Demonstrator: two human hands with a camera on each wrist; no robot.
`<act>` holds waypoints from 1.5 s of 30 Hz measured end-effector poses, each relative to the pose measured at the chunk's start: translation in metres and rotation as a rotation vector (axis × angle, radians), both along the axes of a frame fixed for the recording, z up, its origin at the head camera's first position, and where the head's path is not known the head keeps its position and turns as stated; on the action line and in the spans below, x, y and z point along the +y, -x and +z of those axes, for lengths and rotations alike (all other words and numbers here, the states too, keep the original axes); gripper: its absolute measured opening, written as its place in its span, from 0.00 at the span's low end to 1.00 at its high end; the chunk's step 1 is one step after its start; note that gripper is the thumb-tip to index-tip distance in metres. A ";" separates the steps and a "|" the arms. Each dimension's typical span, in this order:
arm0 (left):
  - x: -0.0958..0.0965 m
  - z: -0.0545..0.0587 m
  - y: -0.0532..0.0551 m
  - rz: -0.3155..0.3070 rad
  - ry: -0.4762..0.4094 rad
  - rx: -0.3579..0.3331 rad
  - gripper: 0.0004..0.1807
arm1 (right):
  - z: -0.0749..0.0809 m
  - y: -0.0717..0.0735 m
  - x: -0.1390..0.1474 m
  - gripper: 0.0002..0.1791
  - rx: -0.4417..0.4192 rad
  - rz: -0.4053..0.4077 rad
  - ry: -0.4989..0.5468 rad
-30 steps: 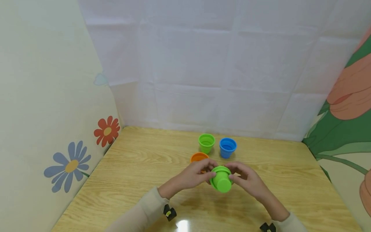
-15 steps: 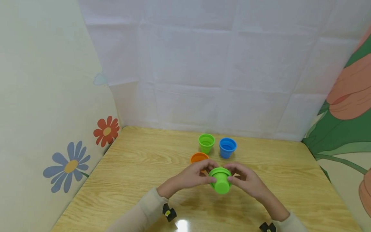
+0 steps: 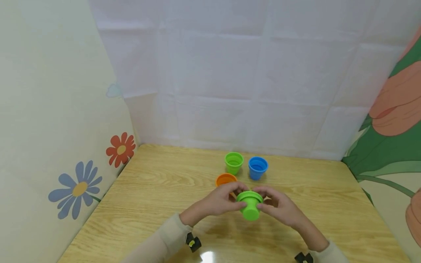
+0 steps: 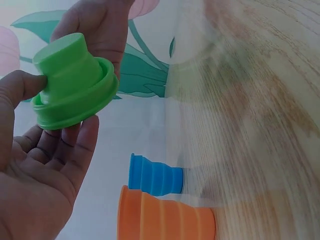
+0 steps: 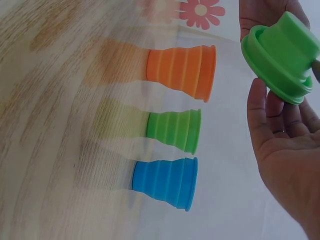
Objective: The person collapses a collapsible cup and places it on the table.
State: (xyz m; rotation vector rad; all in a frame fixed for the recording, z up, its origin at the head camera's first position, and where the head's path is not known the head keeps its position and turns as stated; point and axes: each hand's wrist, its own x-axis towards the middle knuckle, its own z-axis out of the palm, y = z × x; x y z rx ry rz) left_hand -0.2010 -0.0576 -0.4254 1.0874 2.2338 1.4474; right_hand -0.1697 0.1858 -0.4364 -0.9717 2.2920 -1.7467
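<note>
A green collapsible cup (image 3: 251,206), partly folded, is held up between both hands above the table, its base tilted toward me. My left hand (image 3: 219,200) pinches it from the left, thumb on the side wall and fingers under the rim. From the other side my right hand (image 3: 279,205) grips it in the same way. In the left wrist view the narrow base of the green cup (image 4: 72,82) stands out of its wide folded rim. Just beyond my left fingers an orange cup (image 3: 226,178) stands upright, partly hidden by that hand.
Behind the hands, a second green cup (image 3: 234,163) and a blue cup (image 3: 258,168) stand upright, fully extended, on the wooden table (image 3: 158,182). A white cloth (image 3: 210,73) hangs at the table's back edge. Flower-patterned panels (image 3: 65,128) flank both sides.
The held green cup has tipped slightly, its base shifting a little down and left, and both thumbs have shifted slightly on its wall. The standing cups have stayed in place.
</note>
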 end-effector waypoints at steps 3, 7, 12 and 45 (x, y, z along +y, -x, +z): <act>0.002 -0.001 0.001 0.011 0.010 0.037 0.16 | 0.001 0.000 -0.002 0.19 0.048 -0.026 -0.037; 0.005 -0.002 0.001 0.045 0.022 0.077 0.14 | 0.000 0.001 -0.006 0.18 0.116 -0.079 -0.081; 0.008 -0.003 0.000 0.097 0.047 0.123 0.12 | -0.001 0.000 -0.011 0.15 0.205 -0.170 -0.142; 0.002 0.006 0.002 0.070 0.003 -0.001 0.14 | 0.002 0.001 -0.007 0.16 0.112 -0.217 -0.078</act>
